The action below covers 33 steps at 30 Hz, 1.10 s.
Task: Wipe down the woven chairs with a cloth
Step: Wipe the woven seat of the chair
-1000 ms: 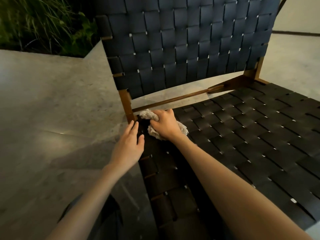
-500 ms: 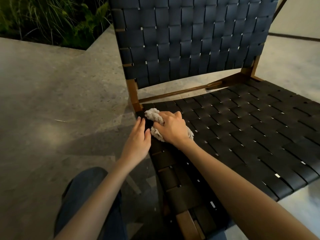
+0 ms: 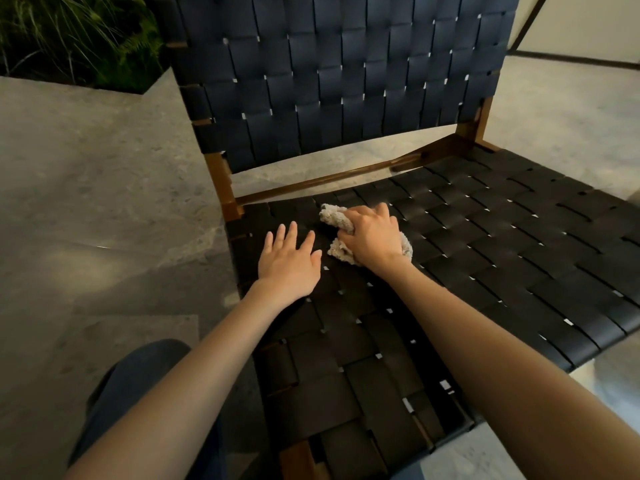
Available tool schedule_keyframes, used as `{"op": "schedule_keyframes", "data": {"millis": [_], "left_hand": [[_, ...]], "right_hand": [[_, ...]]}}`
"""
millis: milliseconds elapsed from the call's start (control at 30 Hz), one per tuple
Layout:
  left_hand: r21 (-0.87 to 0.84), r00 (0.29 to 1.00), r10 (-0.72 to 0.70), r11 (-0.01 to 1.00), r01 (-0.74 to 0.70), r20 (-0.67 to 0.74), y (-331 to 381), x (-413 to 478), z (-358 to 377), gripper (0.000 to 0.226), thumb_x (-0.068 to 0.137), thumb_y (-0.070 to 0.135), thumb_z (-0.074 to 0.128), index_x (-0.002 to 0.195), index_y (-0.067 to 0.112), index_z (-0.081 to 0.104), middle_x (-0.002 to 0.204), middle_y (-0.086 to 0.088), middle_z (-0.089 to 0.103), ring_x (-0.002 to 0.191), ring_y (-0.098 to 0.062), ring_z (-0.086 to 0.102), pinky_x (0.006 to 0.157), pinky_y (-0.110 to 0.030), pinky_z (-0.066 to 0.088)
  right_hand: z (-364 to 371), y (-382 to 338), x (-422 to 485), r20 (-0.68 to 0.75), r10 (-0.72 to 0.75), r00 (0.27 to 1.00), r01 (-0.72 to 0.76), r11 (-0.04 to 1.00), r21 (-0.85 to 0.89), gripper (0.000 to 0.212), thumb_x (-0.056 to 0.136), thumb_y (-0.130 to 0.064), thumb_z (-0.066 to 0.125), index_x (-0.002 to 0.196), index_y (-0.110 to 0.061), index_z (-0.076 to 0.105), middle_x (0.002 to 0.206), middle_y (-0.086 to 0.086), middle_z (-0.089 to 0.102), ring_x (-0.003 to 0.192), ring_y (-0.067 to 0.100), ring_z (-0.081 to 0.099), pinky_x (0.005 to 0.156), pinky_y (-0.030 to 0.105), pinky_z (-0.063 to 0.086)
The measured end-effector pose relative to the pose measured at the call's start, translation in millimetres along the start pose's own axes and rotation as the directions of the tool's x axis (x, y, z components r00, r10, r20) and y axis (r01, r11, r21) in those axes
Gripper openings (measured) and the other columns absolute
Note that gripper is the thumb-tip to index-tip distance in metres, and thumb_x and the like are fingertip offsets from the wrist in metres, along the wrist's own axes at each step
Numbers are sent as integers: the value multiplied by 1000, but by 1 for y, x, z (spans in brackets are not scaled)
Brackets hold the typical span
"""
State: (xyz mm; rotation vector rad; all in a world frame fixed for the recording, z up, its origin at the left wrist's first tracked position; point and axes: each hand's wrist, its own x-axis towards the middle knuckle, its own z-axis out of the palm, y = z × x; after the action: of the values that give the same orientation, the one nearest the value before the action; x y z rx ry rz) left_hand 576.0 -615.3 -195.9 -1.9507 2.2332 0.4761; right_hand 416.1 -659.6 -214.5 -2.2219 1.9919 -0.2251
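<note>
A woven chair fills the view, with a black strap seat (image 3: 485, 244), a dark woven backrest (image 3: 332, 81) and a brown wooden frame (image 3: 221, 181). My right hand (image 3: 372, 235) grips a bunched beige cloth (image 3: 334, 218) and presses it on the seat near the back left corner. Part of the cloth shows beyond my fingers and at my wrist. My left hand (image 3: 289, 261) lies flat on the seat just left of the cloth, fingers straight and spread.
Grey stone floor (image 3: 104, 188) surrounds the chair. A bed of green plants (image 3: 76, 36) lies at the far left. My knee in dark trousers (image 3: 138, 386) is at the lower left beside the seat's front corner.
My left hand has shifted from the seat's left edge onto the seat and spread flat. The right hand with the cloth has slid a little to the right. The view has moved closer over the seat.
</note>
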Motion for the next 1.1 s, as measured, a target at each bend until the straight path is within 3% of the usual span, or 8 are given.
{"op": "schedule_keyframes", "data": {"millis": [267, 533, 700, 767, 867, 967, 1100], "left_hand": [[-42, 997, 79, 996, -79, 3, 66, 51, 14, 52, 102, 45, 14, 151, 33, 4, 161, 2, -5, 147, -24, -9, 115, -50, -9], [-97, 982, 120, 986, -135, -146, 96, 85, 18, 45, 101, 43, 28, 146, 41, 26, 158, 9, 17, 147, -17, 6, 112, -62, -3], [-79, 978, 74, 993, -90, -193, 106, 90, 20, 45, 100, 41, 32, 145, 42, 30, 156, 5, 24, 147, -21, 9, 109, -68, -1], [-83, 978, 61, 993, -78, -197, 113, 93, 20, 45, 99, 37, 33, 144, 41, 32, 152, 0, 27, 146, -24, 12, 106, -72, 0], [-83, 981, 22, 996, -38, -194, 124, 98, 20, 44, 100, 40, 33, 143, 41, 34, 146, -5, 29, 143, -27, 18, 104, -76, 3], [-64, 982, -8, 998, -4, -191, 128, 99, 23, 46, 99, 48, 29, 145, 41, 30, 148, -7, 26, 143, -30, 16, 104, -76, 2], [-74, 967, -2, 997, -17, -256, 127, 99, 28, 46, 99, 46, 31, 144, 40, 33, 146, -6, 29, 143, -29, 17, 104, -75, 1]], "right_hand": [[-18, 111, 28, -55, 99, 994, -102, 994, -41, 43, 95, -38, 52, 136, -29, 50, 139, -2, 49, 121, 29, 37, 96, 43, 35], [-50, 222, 64, -175, 260, 950, -292, 935, -199, 38, 96, -36, 51, 132, -24, 54, 136, 5, 52, 122, 35, 38, 93, 46, 36], [-46, 219, 75, -250, 354, 901, -402, 899, -177, 31, 95, -37, 51, 120, -20, 59, 123, 7, 58, 115, 33, 41, 83, 42, 38], [-36, 197, 67, -206, 304, 930, -338, 929, -153, 33, 94, -40, 52, 119, -21, 57, 122, 5, 58, 115, 31, 42, 78, 39, 38], [-21, 164, 47, -119, 97, 988, -109, 989, -101, 36, 92, -40, 55, 125, -24, 55, 127, 1, 57, 115, 28, 42, 80, 38, 40], [-24, 170, 45, -95, -34, 995, 21, 990, -137, 37, 93, -39, 54, 128, -28, 54, 132, -2, 54, 116, 26, 41, 84, 38, 39], [-52, 239, 61, -197, 143, 970, -190, 950, -247, 38, 92, -38, 55, 128, -25, 56, 127, 4, 57, 117, 31, 41, 88, 43, 37]]}}
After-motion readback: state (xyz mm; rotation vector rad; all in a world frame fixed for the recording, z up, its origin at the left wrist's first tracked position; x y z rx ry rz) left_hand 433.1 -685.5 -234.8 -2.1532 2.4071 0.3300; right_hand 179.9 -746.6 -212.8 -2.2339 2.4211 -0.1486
